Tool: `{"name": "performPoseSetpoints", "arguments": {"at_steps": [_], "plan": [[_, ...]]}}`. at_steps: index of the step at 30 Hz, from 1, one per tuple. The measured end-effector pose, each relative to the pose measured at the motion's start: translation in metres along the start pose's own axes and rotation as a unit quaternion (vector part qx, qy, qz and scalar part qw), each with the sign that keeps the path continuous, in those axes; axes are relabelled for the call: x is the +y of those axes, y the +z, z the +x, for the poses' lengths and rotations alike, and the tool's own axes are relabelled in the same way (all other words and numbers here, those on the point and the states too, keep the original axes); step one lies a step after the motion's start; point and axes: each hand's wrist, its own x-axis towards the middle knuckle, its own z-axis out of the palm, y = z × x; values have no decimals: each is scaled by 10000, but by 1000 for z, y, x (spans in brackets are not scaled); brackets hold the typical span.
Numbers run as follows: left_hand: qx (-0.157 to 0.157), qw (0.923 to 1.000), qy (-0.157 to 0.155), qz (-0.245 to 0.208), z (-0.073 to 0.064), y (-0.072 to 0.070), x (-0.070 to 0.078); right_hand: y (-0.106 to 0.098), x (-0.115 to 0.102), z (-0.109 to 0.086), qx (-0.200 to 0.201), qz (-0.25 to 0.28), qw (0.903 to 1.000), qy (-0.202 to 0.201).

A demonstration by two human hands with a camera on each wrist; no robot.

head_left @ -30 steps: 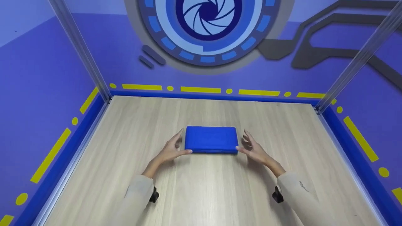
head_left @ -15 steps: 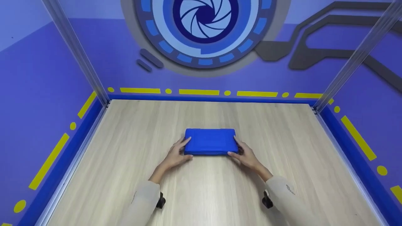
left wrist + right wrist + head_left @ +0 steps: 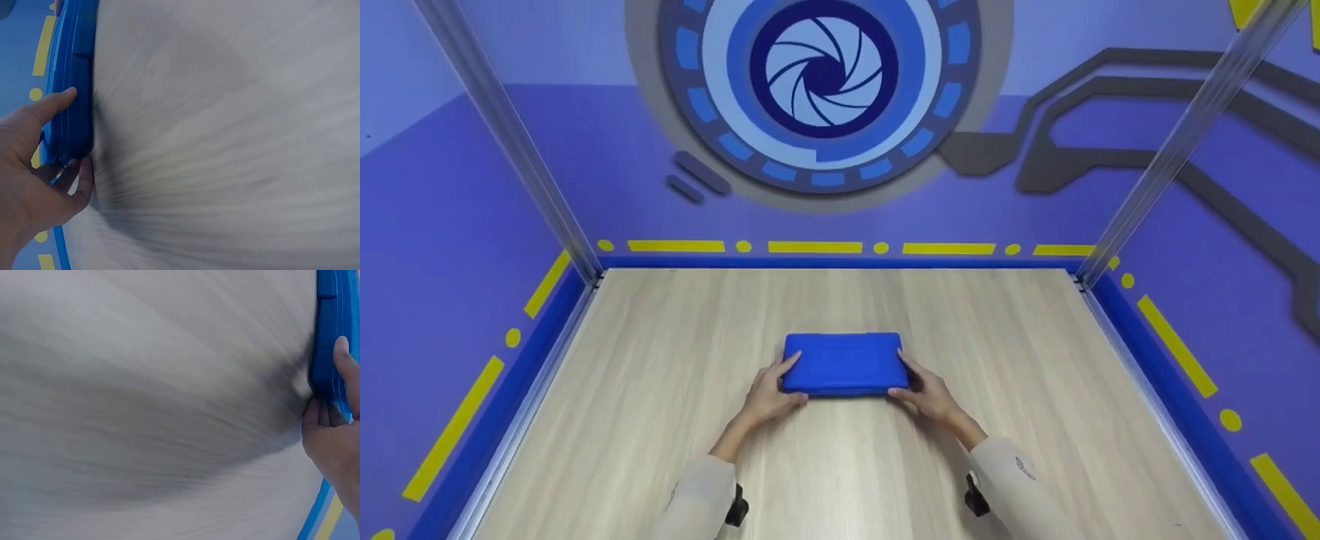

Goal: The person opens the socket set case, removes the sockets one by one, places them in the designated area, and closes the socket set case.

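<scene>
1. Fingers of the left hand are curled round one short end of the blue case, with the thumb on its near long side; the right hand clamps the opposite end in much the same way.
2. The blue case lies level, broad face up, between the two hands and around the middle of the table. Whether it rests fully on the wood or is raised slightly, I cannot tell; the shadows in the wrist views do not settle it.
3. As to progress, I judge the two-handed grip complete. The blue case looks shut, with a seam along its near side, so no opening has been done and its inside is hidden. It has not been carried clear of the table; what handling is left does not show.
4. Pale sleeves cover both forearms, each with a black mount at its inner side.
5. Beyond the table stands a purple back wall with a round emblem and yellow markings along its foot.
</scene>
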Motion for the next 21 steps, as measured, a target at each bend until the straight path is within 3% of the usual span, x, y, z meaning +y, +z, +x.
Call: {"name": "performPoseSetpoints", "arguments": {"at_steps": [8,14,21], "plan": [[456,9986,-117,-248,-2,11,0,-3,0,-2,-61,36,10000,60],[486,9983,-14,-331,-5,13,-5,4,3,-4,48,231,9997,-25],[420,9974,202,-556,-3,3,-5,8,2,-2,286,200,9985,-418]]}}
